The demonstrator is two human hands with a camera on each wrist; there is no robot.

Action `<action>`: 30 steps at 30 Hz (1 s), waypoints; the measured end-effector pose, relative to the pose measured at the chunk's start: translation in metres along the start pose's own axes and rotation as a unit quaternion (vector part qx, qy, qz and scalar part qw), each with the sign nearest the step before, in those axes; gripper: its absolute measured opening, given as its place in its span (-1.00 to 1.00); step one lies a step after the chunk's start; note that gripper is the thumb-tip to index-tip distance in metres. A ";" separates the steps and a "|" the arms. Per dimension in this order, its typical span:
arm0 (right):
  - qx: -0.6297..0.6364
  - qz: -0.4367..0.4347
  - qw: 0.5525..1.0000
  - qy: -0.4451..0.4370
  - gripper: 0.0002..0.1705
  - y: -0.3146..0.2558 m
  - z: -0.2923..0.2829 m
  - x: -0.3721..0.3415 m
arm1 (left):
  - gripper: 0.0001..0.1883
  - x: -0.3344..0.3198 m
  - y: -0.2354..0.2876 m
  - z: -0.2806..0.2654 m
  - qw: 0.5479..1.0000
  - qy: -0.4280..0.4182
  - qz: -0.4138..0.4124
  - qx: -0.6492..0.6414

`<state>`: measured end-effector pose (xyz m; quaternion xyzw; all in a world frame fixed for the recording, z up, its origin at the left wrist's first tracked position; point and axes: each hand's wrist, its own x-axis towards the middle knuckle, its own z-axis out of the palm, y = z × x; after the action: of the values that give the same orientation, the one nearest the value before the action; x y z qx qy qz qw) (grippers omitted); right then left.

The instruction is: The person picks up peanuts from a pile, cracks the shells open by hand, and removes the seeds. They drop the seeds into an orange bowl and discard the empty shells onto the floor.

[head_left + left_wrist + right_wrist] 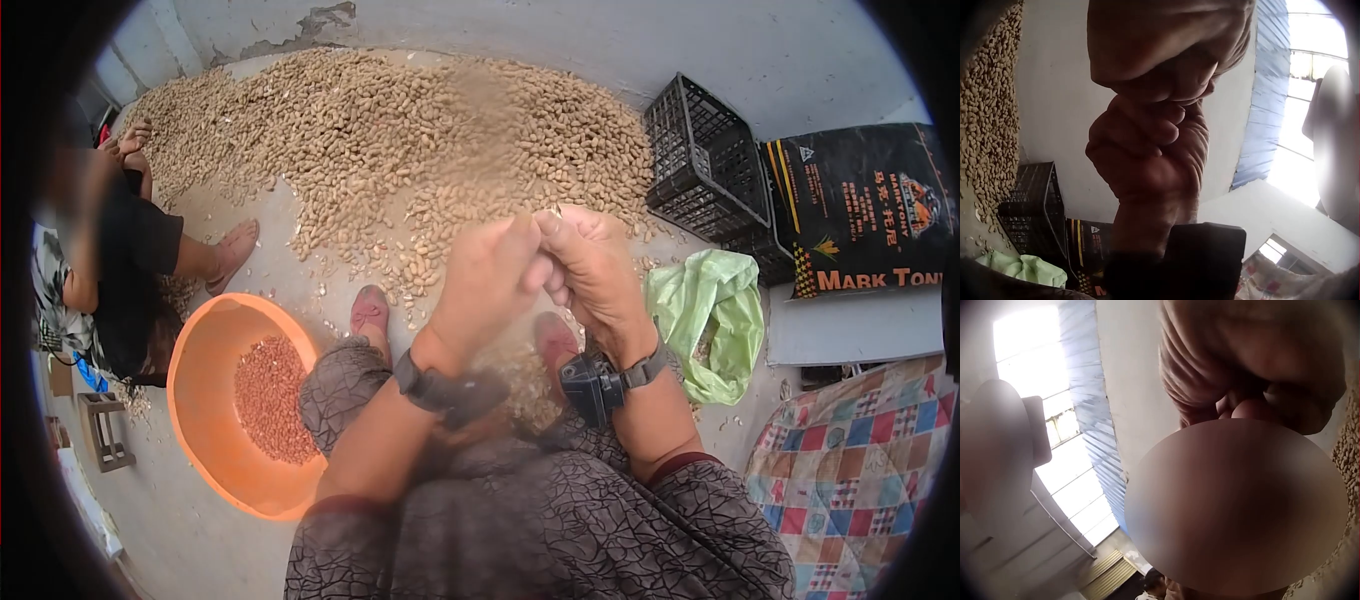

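Observation:
Both hands meet in front of the body in the head view. The left hand [482, 275] has curled fingers and its thumb side touches the right hand [600, 270], whose thumb and fingers are also bent in. Anything between the fingertips is too hidden to make out. Seen from the left wrist, the left hand [1169, 47] is above the curled right hand [1150, 150]. In the right wrist view the right hand [1254, 356] is dark at the top, and a blur covers much below it. Beyond the hands lies a heap of unshelled peanuts [400, 150].
An orange tub [215, 440] with reddish kernels [272, 400] stands at the left. A seated person [135, 240] is beyond it, near a small stool [105, 430]. Right of the hands are a green sack [705, 300], black crates [705, 150], a black printed bag [865, 200] and a patchwork cloth [850, 470].

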<state>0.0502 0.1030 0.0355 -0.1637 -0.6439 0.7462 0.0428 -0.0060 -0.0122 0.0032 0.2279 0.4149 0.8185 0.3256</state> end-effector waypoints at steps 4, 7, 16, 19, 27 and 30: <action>0.075 -0.010 0.997 -0.009 -0.74 0.004 0.000 0.002 | -0.62 0.001 0.003 0.002 0.998 0.004 -0.018 -0.052; 0.053 -0.027 0.998 0.006 -0.74 0.001 0.003 0.000 | -0.67 0.001 0.004 0.002 0.997 0.005 -0.003 -0.073; 0.073 -0.032 0.997 -0.001 -0.80 0.001 0.002 0.001 | -0.71 0.002 -0.006 0.001 0.992 0.096 0.035 0.070; 0.091 -0.038 0.995 0.004 -0.79 0.002 0.001 0.001 | -0.72 0.004 -0.007 0.004 0.986 0.095 0.067 0.123; 0.070 -0.036 0.997 0.007 -0.78 0.003 0.003 0.001 | -0.74 0.000 -0.002 0.005 0.968 0.076 0.130 0.201; 0.064 -0.036 0.997 0.029 -0.79 0.009 0.005 0.002 | -0.75 0.000 -0.013 0.007 0.979 0.120 0.099 0.134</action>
<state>0.0482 0.0973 0.0271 -0.1589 -0.5985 0.7789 0.0991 0.0029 -0.0026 -0.0036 0.2098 0.5319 0.8052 0.1572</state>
